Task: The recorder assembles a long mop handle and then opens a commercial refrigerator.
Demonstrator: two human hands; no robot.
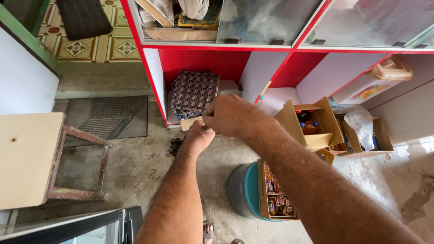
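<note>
While open, carton [312, 119]: bottles [309, 124] inside.

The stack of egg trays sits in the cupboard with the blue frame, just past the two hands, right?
Not quite: the cupboard frame is red, not blue. The head view shows the stack of egg trays in its bottom compartment, just beyond the left hand and right hand.

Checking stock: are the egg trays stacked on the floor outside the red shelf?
No: the egg trays sit inside the red shelf.
</note>
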